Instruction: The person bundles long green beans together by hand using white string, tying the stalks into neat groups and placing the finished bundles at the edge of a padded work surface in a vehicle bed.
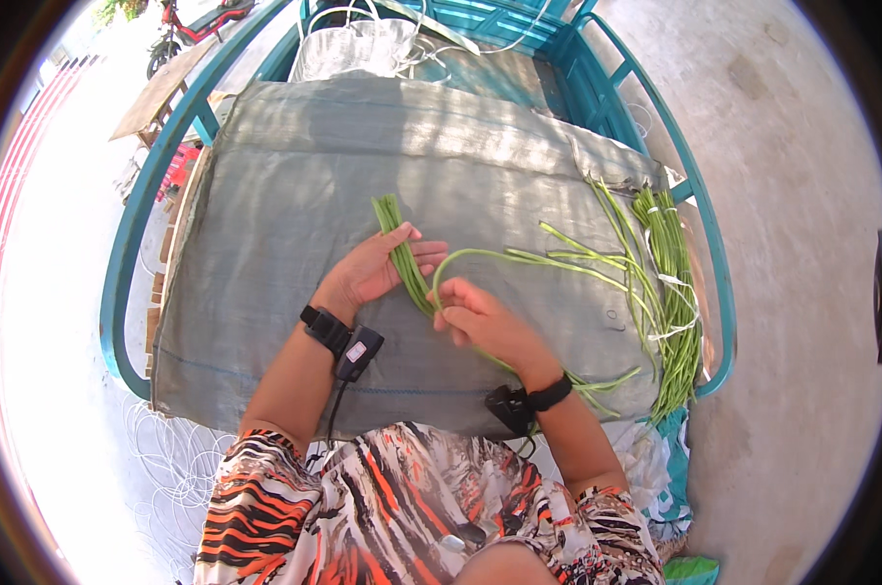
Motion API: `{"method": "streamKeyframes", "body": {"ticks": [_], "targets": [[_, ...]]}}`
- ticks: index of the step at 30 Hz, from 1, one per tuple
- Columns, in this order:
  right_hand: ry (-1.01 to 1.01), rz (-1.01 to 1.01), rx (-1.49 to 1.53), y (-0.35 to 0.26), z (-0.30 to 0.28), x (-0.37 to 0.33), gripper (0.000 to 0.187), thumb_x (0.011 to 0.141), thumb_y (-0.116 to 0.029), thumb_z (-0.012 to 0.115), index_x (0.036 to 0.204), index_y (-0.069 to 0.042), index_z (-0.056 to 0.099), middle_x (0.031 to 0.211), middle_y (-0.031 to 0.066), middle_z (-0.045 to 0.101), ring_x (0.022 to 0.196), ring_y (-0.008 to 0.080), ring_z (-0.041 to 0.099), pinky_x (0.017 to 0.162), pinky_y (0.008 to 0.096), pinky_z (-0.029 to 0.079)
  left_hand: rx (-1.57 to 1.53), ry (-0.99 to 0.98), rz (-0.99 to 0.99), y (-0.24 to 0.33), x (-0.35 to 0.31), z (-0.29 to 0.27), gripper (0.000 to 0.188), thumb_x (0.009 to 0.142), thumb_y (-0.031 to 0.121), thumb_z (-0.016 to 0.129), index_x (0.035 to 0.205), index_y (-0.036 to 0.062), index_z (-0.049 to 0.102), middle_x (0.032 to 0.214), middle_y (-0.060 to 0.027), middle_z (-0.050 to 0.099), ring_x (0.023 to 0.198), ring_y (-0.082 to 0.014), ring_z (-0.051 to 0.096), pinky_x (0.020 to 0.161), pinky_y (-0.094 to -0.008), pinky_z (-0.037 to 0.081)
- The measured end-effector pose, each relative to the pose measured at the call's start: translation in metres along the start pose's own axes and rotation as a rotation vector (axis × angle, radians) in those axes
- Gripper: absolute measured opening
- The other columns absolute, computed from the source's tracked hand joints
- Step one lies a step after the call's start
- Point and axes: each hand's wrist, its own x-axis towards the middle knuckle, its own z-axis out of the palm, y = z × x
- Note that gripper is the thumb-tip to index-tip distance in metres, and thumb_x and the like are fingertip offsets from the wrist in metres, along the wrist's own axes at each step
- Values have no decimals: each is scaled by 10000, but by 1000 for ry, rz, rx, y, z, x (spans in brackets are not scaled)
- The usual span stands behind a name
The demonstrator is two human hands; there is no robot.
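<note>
A small bunch of green long beans lies across the palm of my left hand, held under the thumb while the other fingers stretch out. My right hand is closed at the lower end of that bunch, fingers bent around the beans. One long bean arches over the right hand and trails off to the right. Loose long beans lie on the grey woven sheet right of my hands. Beyond them sits a thick bundle of long beans with white ties around it.
The sheet covers the bed of a teal metal cart, whose side rails curve up on both sides. White baskets stand at the far end. Tangled white cord lies at lower left. Black devices are strapped to both wrists, with a cable hanging.
</note>
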Motion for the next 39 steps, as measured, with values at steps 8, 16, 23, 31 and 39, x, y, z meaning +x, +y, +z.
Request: {"method": "streamKeyframes", "body": {"ticks": [8, 16, 23, 31, 39], "targets": [[38, -290, -163, -8, 39, 4, 263, 936, -207, 499, 1122, -24, 524, 679, 5, 524, 607, 65, 482, 545, 232, 394, 19, -41, -88, 5, -5, 0, 233, 969, 248, 465, 975, 27, 542, 1223, -299, 512, 1065, -352, 584, 859, -395, 529], [-78, -210, -547, 0, 26, -34, 275, 905, -183, 499, 1114, -15, 560, 762, 55, 540, 676, 69, 494, 620, 248, 420, -68, 26, 61, -3, -3, -1, 235, 980, 199, 432, 971, -10, 538, 1292, -250, 467, 1113, -290, 566, 813, -347, 543], [213, 10, -628, 2, 1, -70, 276, 911, -185, 499, 1120, -18, 565, 671, 38, 517, 585, 73, 477, 543, 250, 401, -20, 84, 110, 1, -3, 3, 268, 986, 199, 402, 1098, -27, 493, 1266, -200, 511, 1057, -260, 584, 850, -363, 520], [340, -12, -475, 16, -4, -71, 251, 915, -184, 489, 1074, -16, 586, 602, 67, 521, 548, 126, 492, 536, 288, 403, -26, 90, 135, -2, -2, 1, 250, 973, 200, 449, 1171, 50, 475, 1253, -182, 526, 1075, -291, 572, 899, -409, 493], [368, 92, -300, 22, -6, -72, 270, 976, -197, 413, 1139, -35, 553, 580, -18, 503, 431, 47, 410, 419, 200, 340, -80, 96, 150, -2, 0, 1, 263, 963, 216, 481, 1187, 78, 480, 1130, -118, 585, 1053, -284, 582, 910, -411, 486]]}}
